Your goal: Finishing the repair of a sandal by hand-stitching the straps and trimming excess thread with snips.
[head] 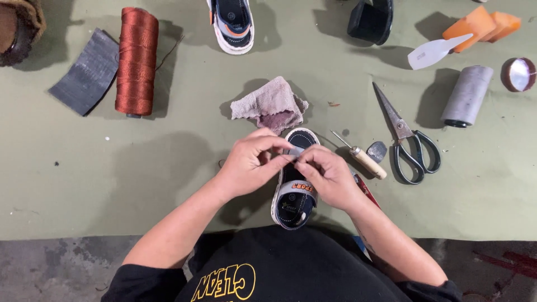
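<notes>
A small child's sandal (295, 196), navy with a white sole, a grey strap and orange lettering, lies toe-away on the green cloth table (168, 168) close to my body. My left hand (253, 162) and my right hand (330, 174) meet over its front strap. Both pinch a small pale grey piece (295, 152) of strap or patch between fingertips. A wooden-handled awl (361, 157) lies just right of my right hand.
A crumpled beige rag (269, 104) lies beyond the sandal. Scissors (407, 140), a grey thread cone (466, 96), a rust-red thread spool (136, 61), a dark rubber strip (85, 71), a second sandal (232, 23), orange blocks (482, 23) and a white scraper (436, 51) lie around.
</notes>
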